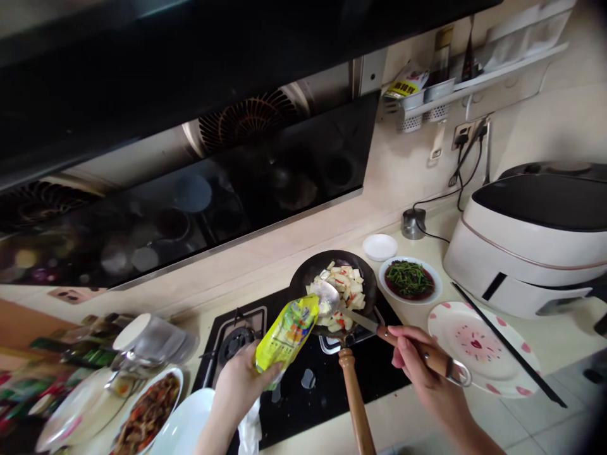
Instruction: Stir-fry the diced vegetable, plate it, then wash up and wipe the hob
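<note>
A yellow-green seasoning bag (288,333) is in my left hand (241,382), its upper end tilted over the bowl of a metal spoon (326,296). My right hand (422,363) grips the spoon's wooden handle. The spoon is held above a black wok (303,278), and some white stuff shows in its bowl. Pale sliced food with red bits (348,284) lies in the wok. The wok stands on the black gas stove (303,404), and its wooden handle (355,398) points toward me between my hands.
Right of the wok are a small white dish (380,247), a plate of greens (410,280), chopsticks (507,341) on a heart-patterned plate (455,316) and a white appliance (535,253). A meat dish (148,414) and bottles (90,354) stand left. The range hood (190,76) hangs above.
</note>
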Action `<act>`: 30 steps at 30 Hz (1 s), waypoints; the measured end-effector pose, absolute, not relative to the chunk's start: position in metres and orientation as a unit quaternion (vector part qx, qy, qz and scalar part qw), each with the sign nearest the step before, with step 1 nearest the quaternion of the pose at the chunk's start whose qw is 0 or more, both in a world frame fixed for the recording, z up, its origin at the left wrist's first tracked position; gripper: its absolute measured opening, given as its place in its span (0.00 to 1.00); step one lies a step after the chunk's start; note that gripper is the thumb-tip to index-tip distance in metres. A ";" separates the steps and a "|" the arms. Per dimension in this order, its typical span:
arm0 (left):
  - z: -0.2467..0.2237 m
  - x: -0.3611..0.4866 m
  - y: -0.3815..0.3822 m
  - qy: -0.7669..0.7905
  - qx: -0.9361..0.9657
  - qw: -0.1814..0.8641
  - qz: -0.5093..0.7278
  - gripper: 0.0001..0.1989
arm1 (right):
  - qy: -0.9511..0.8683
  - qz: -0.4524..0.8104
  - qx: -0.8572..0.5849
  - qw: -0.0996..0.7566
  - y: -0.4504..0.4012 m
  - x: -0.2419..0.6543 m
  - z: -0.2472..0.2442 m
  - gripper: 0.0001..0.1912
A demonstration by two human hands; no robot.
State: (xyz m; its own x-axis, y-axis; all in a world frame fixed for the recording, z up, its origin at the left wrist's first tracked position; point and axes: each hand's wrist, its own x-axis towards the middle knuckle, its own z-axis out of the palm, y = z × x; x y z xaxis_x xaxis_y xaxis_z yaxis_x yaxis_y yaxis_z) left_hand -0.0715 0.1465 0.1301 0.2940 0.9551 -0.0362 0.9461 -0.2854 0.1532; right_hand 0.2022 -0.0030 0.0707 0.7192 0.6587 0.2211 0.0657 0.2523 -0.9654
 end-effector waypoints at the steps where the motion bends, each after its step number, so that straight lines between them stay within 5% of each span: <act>1: 0.126 -0.072 0.145 0.592 0.800 0.081 0.045 0.13 | -0.319 0.201 -0.576 0.725 -0.003 0.202 0.072 0.15; 14: 0.040 -0.083 0.132 0.602 0.690 0.295 0.272 0.20 | -0.284 0.245 -0.621 0.688 0.001 0.201 0.080 0.21; 22: 0.007 -0.080 0.131 0.492 0.514 0.565 0.418 0.24 | -0.120 0.332 -0.578 0.736 0.011 0.201 0.077 0.24; 30: -0.006 -0.072 0.120 0.387 0.363 0.693 0.489 0.31 | -0.270 0.232 -0.607 0.710 0.016 0.205 0.052 0.20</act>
State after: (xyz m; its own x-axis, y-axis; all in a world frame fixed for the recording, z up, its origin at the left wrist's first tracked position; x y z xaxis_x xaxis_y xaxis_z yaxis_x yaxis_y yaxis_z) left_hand -0.0723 0.1197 -0.0058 0.2225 0.9580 -0.1808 -0.3973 0.2584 0.8806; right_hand 0.2047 0.0164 0.0516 0.7464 0.6576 0.1023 -0.0013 0.1552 -0.9879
